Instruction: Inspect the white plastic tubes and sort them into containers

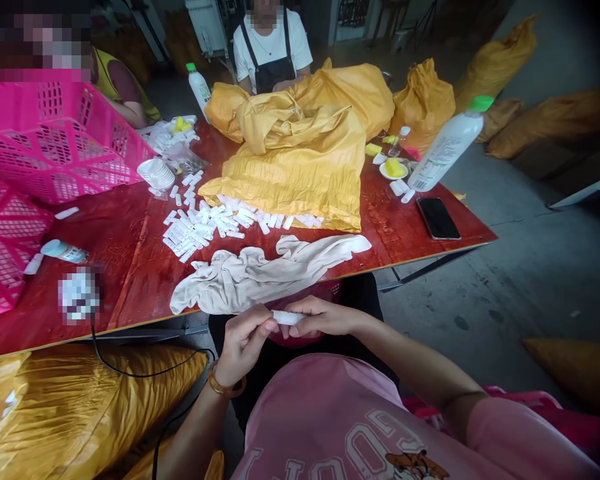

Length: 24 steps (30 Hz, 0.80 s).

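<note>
Between my two hands, over my lap at the table's front edge, is a small white piece (287,318). My left hand (246,335) pinches its left end between thumb and fingers. The right end is held by the closed fingers of my right hand (323,316). Just beyond them a crumpled whitish cloth (260,277) lies along the edge of the red table (130,230). Behind the cloth is a pile of small white pieces (195,230), partly under the mouth of a yellow sack (300,180).
Pink crates (60,133) stand at the left. A white bottle with a green cap (445,150) and a phone (439,218) are at the right. A cable hangs at the front left above yellow sacks (95,400). A person (273,50) sits across the table, another at the left.
</note>
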Available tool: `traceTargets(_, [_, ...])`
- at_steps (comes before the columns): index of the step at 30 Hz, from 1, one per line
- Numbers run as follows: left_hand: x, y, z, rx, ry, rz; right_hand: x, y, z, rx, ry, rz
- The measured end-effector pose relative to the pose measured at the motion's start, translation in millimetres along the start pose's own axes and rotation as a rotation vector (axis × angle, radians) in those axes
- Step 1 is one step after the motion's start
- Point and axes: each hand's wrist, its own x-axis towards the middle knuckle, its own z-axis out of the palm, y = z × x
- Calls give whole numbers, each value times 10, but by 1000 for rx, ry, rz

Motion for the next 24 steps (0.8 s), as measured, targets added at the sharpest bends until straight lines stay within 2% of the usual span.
traceTargets(1, [4, -17, -9, -1, -12, -8, -3, -10, -8, -88, 32, -3])
traceTargets(5, [26, -68, 5, -24, 15, -168, 30, 23, 94, -677, 330, 3])
traceTargets(7, [12, -74, 51, -49, 54, -234, 57, 80, 186, -885, 393, 16])
traceTargets(10, [-42, -74, 135, -90, 127, -317, 87, 157, 283, -1030, 440, 49])
traceTargets(12, [-86, -85, 164, -106, 153, -351, 94, 173, 292, -1000, 453, 72])
traceTargets(14, [-124, -115, 153, -115, 142, -340, 94, 162, 256, -804, 405, 53])
traceTargets(17, [-160, -187, 87, -128, 91, -230, 104, 142, 171, -362, 224, -18])
traceTargets(19, [-180, -219, 63, -123, 53, -163, 122, 148, 138, -175, 111, -26])
traceTargets(21, [-210, -208, 83, -98, 39, -168, 147, 163, 143, -179, 108, 6])
traceTargets(24, [-256, -122, 144, -58, 30, -252, 182, 180, 197, -405, 240, 81])
